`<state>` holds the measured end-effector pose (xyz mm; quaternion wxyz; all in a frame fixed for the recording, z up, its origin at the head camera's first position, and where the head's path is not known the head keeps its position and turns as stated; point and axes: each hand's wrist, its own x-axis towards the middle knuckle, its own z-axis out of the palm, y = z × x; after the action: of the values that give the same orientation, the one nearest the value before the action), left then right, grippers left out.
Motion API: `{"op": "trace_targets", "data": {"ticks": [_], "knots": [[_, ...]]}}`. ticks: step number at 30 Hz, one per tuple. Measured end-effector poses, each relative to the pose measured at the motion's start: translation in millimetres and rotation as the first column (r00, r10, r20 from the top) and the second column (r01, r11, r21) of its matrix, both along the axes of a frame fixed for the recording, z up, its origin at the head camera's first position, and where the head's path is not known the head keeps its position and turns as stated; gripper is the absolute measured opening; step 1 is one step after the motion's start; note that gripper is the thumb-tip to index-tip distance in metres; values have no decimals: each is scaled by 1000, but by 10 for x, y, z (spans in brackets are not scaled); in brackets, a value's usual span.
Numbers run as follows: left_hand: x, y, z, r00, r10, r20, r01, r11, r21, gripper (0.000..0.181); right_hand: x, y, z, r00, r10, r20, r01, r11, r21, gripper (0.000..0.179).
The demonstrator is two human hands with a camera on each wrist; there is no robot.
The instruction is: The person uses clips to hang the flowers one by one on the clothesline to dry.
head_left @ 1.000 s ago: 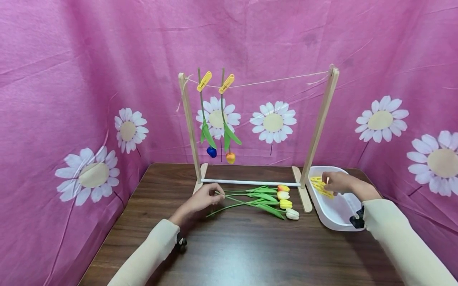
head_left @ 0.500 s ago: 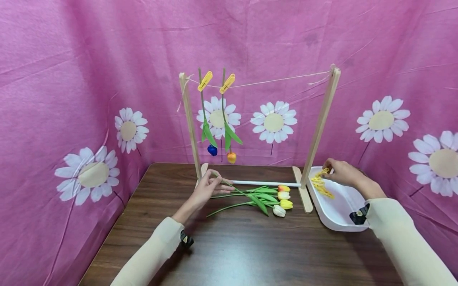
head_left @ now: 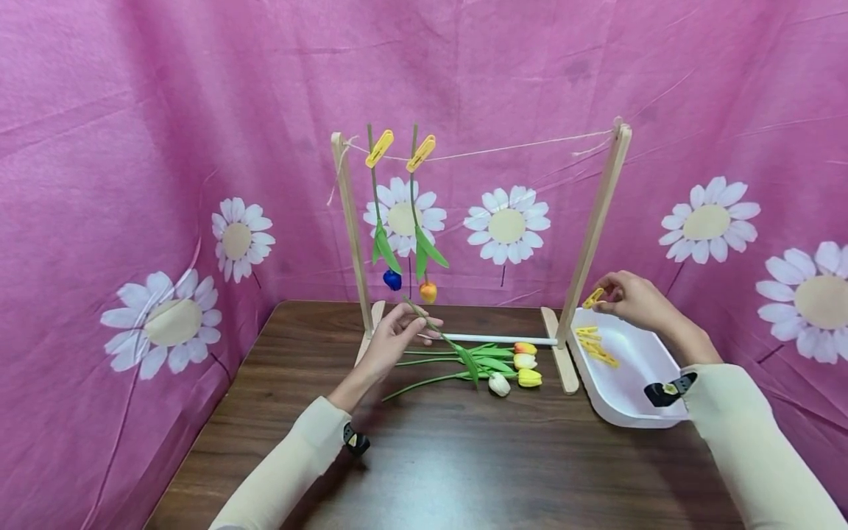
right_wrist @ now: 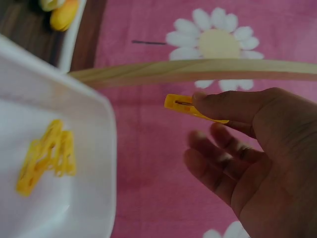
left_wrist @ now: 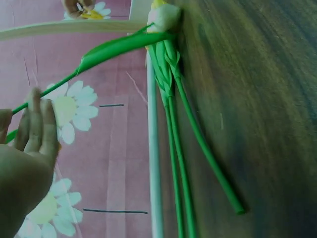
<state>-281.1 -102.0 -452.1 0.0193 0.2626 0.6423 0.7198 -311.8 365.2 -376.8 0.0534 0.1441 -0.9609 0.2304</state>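
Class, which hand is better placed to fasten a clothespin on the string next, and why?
Probably the right hand: it pinches a yellow clothespin, while the left hand holds the white tulip by its stem and seems better suited to steadying it.

The person's right hand [right_wrist: 262, 158] pinches a yellow plastic clothespin [right_wrist: 185, 105] beside a white, round-cornered tray [right_wrist: 110, 148] holding more yellow clothespins [right_wrist: 30, 171]. A pale wooden post [right_wrist: 188, 70] crosses a pink cloth [right_wrist: 148, 173] printed with a white-petalled daisy [right_wrist: 218, 44]; a yellow-orange tulip blossom [right_wrist: 64, 16] shows at the upper left.
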Motion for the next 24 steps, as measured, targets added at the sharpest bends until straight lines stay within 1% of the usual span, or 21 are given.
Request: {"op": "trace_targets", "data": {"ticks": [3, 5, 6, 10, 13, 15, 18, 20, 24], "knots": [[15, 29, 42, 999, -26, -40, 25, 1000, -13, 24, 61, -51, 124, 1000, -9, 29, 10, 999, -46, 32], [36, 56, 73, 999, -21, -38, 21, 1000, -15, 22, 101, -83, 209, 999, -13, 45, 16, 998, -63, 32], [47, 70, 88, 999, -18, -31, 18, 1000, -14, 23, 121, -94, 252, 999, -11, 40, 13, 998, -62, 32], [85, 131, 140, 1000, 9, 15, -9, 1000, -14, 25, 185, -136, 404, 1000, 5, 7, -5, 1000, -22, 32], [101, 165, 197, 999, 47, 6, -47, 998, -44, 21, 231, -162, 506, 1000, 26, 0, -26, 1000, 16, 35], [111, 179, 258, 997, 78, -17, -79, 994, -69, 20, 265, -185, 565, 999, 50, 8, -50, 998, 27, 35], [110, 202, 377, 992, 108, -63, -113, 990, -87, 21, 328, -253, 648, 997, 71, -7, -71, 997, 29, 35], [102, 220, 470, 990, 116, -82, -123, 990, -74, 23, 370, -321, 702, 996, 84, -26, -84, 996, 9, 35], [78, 264, 662, 986, 126, -111, -129, 991, -18, 24, 457, -507, 800, 991, 97, -87, -101, 994, -42, 32]]}}
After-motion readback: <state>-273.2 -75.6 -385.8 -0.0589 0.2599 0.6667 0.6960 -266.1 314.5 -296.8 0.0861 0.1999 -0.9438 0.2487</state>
